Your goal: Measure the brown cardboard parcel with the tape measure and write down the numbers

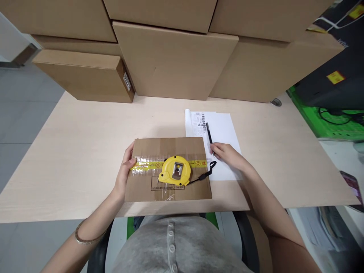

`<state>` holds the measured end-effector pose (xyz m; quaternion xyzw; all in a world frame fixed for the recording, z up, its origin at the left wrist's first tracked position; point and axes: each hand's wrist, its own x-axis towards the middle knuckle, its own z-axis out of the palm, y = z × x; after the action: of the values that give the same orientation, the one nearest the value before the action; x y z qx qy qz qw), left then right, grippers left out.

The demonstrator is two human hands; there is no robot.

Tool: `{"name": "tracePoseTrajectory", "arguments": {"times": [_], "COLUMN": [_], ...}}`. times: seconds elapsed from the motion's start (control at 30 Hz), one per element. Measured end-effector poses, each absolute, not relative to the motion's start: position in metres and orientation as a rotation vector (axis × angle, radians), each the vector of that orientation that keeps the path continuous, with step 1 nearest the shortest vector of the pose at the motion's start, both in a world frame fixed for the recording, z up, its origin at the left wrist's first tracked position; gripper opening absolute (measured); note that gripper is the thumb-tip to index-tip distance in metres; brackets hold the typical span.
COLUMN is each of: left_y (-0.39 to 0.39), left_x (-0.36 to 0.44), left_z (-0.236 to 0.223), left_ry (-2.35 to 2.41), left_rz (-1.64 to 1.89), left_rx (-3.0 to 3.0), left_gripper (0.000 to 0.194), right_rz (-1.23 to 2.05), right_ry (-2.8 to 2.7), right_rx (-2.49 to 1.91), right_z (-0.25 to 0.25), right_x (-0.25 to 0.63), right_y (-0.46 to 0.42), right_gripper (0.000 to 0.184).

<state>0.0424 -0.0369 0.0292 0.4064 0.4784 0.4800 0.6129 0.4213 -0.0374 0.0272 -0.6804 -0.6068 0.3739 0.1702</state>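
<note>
Table (85, 129): pale wood grain. Brown boxes (173, 60) stand along its far side, tops cut off by the frame; white label (126, 81) on the leftmost, print too small to read. Dark case (327, 87) at right, partly out of frame; white lettering not clearly legible, yellow stickers likewise. Carton (167, 146) near the table's front edge, sealed with clear tape and a yellow strip (142, 165) bearing smiley faces; a boxed line of small characters is partly covered, unreadable. Paper (227, 132) beyond and right of the carton, which hides its lower left part; dense print at its upper left, illegible. Left hand (124, 172) grips the carton's left edge, thumb on top, other fingertips hidden. Right hand (226, 153), over the paper, has its fingers closed on the near end of a black pen (209, 132). Yellow tape measure (169, 168) on top of the carton, black strap trailing right; no brand readable.
</note>
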Motion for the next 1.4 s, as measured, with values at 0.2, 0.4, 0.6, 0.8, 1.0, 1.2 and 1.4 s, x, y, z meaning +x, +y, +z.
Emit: {"name": "tracePoseTrajectory", "arguments": {"times": [0.2,0.4,0.6,0.8,1.0,1.2,1.4], "left_y": [-0.037,-0.037,-0.034,-0.019,-0.012,-0.012,-0.012], "left_x": [0.045,0.043,0.039,0.042,0.045,0.04,0.04], "left_z": [0.031,0.026,0.027,0.034,0.037,0.035,0.035], "left_ry": [1.131,1.172,1.172,1.016,0.995,1.004,1.001], "left_rz": [1.126,1.133,1.11,1.05,1.161,1.137,1.123], "left_rx": [0.98,1.026,1.062,0.983,1.098,1.134,1.146], "left_gripper": [0.056,0.058,0.065,0.078,0.069,0.066,0.063], "right_rz": [1.234,1.298,1.323,1.325,1.346,1.341,1.356], "right_ry": [-1.475,-1.458,-1.476,-1.459,-1.443,-1.435,-1.461], "right_rx": [-1.626,-1.553,-1.53,-1.531,-1.541,-1.548,-1.541], "right_z": [0.007,0.004,0.008,0.001,0.002,0.007,-0.002], "right_x": [0.439,0.437,0.434,0.435,0.435,0.432,0.438], "right_y": [-0.022,-0.016,-0.013,-0.014,-0.013,-0.013,-0.014], "right_gripper": [0.058,0.042,0.035,0.038,0.038,0.04,0.039]}}
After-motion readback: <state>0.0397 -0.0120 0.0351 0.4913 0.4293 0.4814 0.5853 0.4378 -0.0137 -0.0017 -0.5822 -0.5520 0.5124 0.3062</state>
